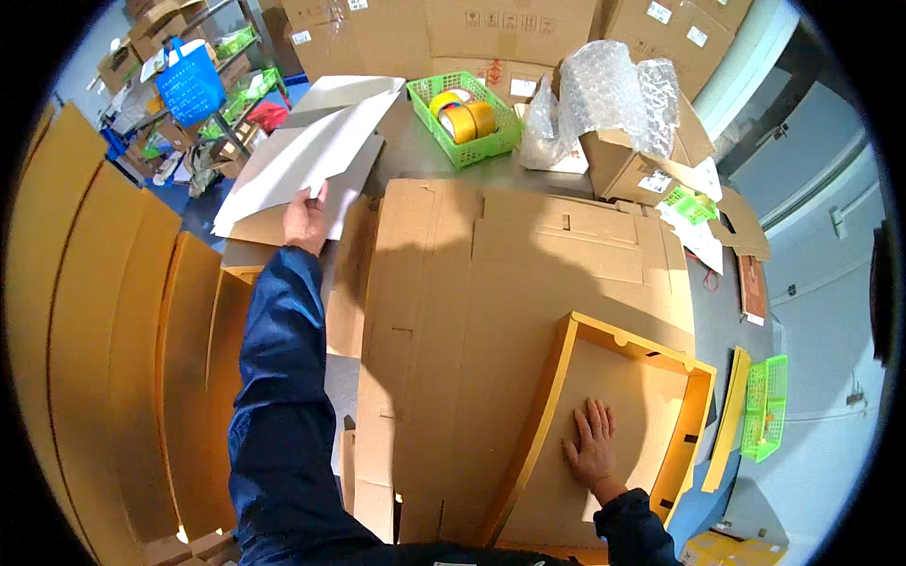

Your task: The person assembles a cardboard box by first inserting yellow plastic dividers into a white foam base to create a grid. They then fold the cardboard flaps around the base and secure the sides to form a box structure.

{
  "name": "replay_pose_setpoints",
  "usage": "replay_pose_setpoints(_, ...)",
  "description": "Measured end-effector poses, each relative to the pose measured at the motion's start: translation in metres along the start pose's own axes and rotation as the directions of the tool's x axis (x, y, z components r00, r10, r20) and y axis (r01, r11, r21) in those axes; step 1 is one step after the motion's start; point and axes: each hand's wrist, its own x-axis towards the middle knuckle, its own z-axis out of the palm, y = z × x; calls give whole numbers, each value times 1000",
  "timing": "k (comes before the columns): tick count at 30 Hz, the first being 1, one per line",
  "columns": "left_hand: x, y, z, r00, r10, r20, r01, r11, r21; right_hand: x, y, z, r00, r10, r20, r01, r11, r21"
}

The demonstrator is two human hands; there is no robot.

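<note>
At the far left, my left hand (304,224) pinches the near edge of a large white sheet (316,146), which is lifted at an angle over a stack of white and brown sheets (357,179). My right hand (595,448) lies flat with its fingers spread on the bottom of a shallow cardboard tray (544,406) with yellow walls. The tray sits askew on top of large brown cardboard (453,321), which covers the middle of the work table. Nothing shows in my right hand.
A green basket (486,151) with yellow tape rolls (469,123) stands at the back. Bubble wrap (613,94) rises from an open carton (618,168) at back right. Tall cardboard panels (85,330) line the left. A yellow strip (727,420) and another green basket (766,406) lie right.
</note>
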Motion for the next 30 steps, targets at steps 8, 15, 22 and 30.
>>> replay_pose_setpoints(8, -256, 10, 86, 915, -191, 355, 158, 980, 119, -11, 4, 3, 988, -9, -152, 18, 998, 61)
replay_pose_setpoints(15, -412, 78, 53, 745, -373, 553, 88, 877, 473, -49, 52, -4, 853, 291, -433, -119, 917, 381)
replay_pose_setpoints(22, -531, 160, 26, 588, -558, 586, -164, 627, 762, -50, 101, -177, 773, 449, -449, 54, 659, 751)
replay_pose_setpoints(30, -626, 142, 47, 512, -703, 494, -280, 407, 870, -134, 105, -240, 745, 513, -427, 343, 255, 904)
